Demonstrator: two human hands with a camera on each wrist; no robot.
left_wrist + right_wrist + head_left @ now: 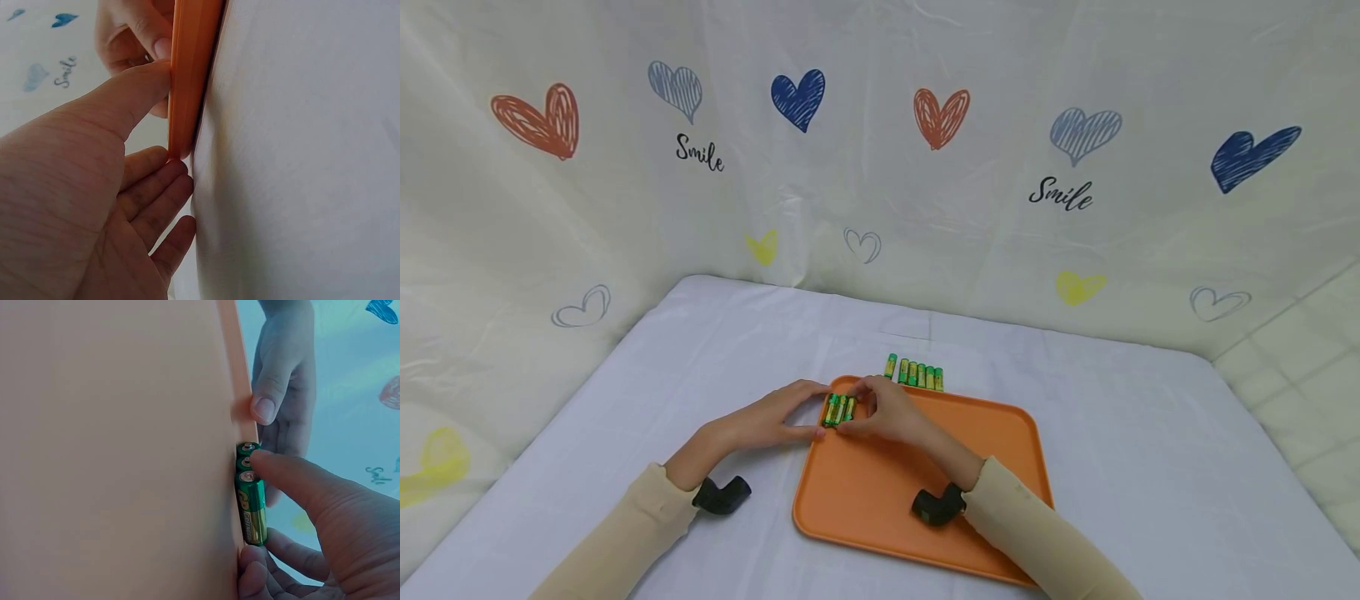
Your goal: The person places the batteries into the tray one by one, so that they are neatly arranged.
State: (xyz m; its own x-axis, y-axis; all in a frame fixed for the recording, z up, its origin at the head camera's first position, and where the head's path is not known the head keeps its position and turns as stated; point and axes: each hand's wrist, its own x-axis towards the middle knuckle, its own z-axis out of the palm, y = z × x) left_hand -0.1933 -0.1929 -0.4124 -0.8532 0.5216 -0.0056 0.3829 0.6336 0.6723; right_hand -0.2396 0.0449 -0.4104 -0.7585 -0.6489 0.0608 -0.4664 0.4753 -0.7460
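Observation:
Three green-and-gold batteries (840, 410) lie side by side in the far left corner of the orange tray (917, 483). My right hand (887, 414) pinches the nearest of them lengthwise. In the right wrist view its thumb lies by the terminal ends, and the fingertips sit at the other end of that battery (252, 515). From the left, my left hand (767, 418) reaches to the tray's corner. Its thumb touches the tray rim (187, 81) in the left wrist view, and its fingers extend along the corner, holding nothing.
Beyond the tray's far rim, several more batteries (921, 375) stand in a row on the white cloth (1120, 433), with a single battery (891, 365) slightly apart on the left. A white curtain (865, 192) printed with hearts hangs behind the table.

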